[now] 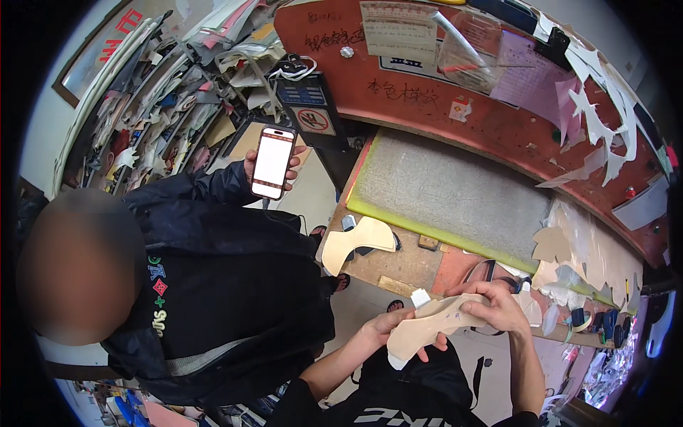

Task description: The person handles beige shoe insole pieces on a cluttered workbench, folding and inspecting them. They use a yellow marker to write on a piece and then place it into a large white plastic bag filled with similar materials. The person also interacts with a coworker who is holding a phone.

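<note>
Left hand (384,326) and right hand (504,310) grip curved tan pieces (420,336) beside the table (409,272)

In the head view, the tan pieces are held up just off the near edge of the table, between the person's two hands and in front of their dark shirt (409,398). They overlap, with a paler edge showing at the lower left end. The left hand is partly closed around the left part, with some fingertips showing below the lower edge. The right hand is bent round the other end, its thumb lying on the upper face and its fingers curled over the far edge. A small white item (421,297) shows just above the left hand; whether it touches the pieces cannot be told.

On the table, another curved tan piece (356,240) lies at the left, partly over dark items. A small wooden block (428,243) sits to its right, near a grey board (445,181) with a yellow-green edge. More tan shapes (551,245) lie by the board's right end. A red panel (420,103) stands behind, with papers (530,71) on it.

At the left, another person (235,285) holds up a phone (272,164) with a lit screen, near shelves (156,99) crammed with sheets.
</note>
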Demonstrator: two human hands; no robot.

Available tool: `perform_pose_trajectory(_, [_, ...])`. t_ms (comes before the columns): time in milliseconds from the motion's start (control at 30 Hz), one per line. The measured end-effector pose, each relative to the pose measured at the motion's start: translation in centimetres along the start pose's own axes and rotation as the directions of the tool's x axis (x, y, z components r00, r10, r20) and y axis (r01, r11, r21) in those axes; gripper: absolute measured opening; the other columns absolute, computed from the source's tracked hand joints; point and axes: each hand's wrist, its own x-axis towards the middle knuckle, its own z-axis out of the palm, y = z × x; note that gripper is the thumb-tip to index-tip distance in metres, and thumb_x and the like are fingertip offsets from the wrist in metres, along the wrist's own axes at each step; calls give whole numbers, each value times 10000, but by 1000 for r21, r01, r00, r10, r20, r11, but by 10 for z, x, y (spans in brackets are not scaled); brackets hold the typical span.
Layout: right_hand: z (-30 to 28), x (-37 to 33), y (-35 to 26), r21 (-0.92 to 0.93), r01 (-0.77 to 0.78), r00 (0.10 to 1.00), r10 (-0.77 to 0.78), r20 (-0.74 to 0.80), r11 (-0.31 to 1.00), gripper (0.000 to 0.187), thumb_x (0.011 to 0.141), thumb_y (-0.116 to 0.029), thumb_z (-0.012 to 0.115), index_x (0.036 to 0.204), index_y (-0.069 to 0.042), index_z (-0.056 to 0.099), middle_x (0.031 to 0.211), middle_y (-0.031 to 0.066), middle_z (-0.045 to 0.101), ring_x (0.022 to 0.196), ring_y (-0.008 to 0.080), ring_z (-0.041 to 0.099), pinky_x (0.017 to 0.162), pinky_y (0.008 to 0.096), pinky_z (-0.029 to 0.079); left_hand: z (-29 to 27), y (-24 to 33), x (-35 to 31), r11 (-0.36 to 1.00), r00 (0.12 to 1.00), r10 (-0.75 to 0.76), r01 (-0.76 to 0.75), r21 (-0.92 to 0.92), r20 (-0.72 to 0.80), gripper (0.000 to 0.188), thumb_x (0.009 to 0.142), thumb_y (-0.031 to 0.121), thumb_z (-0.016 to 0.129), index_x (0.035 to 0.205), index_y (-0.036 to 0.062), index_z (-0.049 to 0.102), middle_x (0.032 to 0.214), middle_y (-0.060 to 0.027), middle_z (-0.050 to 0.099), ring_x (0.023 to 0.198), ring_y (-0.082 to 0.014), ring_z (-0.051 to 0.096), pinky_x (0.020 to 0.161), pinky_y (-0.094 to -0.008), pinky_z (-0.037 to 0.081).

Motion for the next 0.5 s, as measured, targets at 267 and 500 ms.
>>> perform_pose_trajectory(267, [-13,-5,7,72,186,962,-197,188,980,144,917,-155,706,920,-14,677,1288,154,659,1176,241,614,974,364,488,5,6,0,995,999,-48,49,83,-14,754,946,285,645,1511,-52,276,1348,-358,503,1330,-479,475,999,-658,469])
perform_pose_trajectory(500, [-18,2,-4,-63,54,984,-42,173,997,187,906,-148,712,986,18,678,1316,156,638,1147,239,630,933,360,502,4,12,1,986,985,-64,87,143,-161,786,914,355,647,1484,-76,321,1313,-362,515,1230,-528,535,929,-678,500])
